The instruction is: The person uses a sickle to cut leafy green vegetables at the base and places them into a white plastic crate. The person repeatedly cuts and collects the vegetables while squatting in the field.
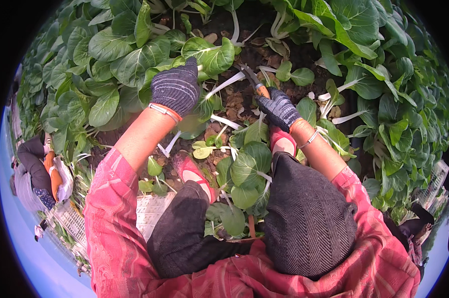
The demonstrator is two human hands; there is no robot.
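Both my hands wear dark striped knit gloves. My right hand (278,108) is closed around the wooden handle of a small curved knife (251,76), whose dark blade points up and left over the soil. To its left, my left hand (176,87) lies over a leafy green with pale stalks, its fingers closed at the plant's base; the bright leaves (209,56) stick out past the fingers on the right. The glove hides how much of the plant is in the grip. Cut leaves with white stalks (226,83) lie on the soil between the hands.
Dense leafy greens (362,22) stand ahead and on both sides. Loose leaves (247,167) lie between my red shoes. A white plastic crate (153,210) is beside my left leg. Co-workers (34,175) are at the far left and the lower right, near more crates.
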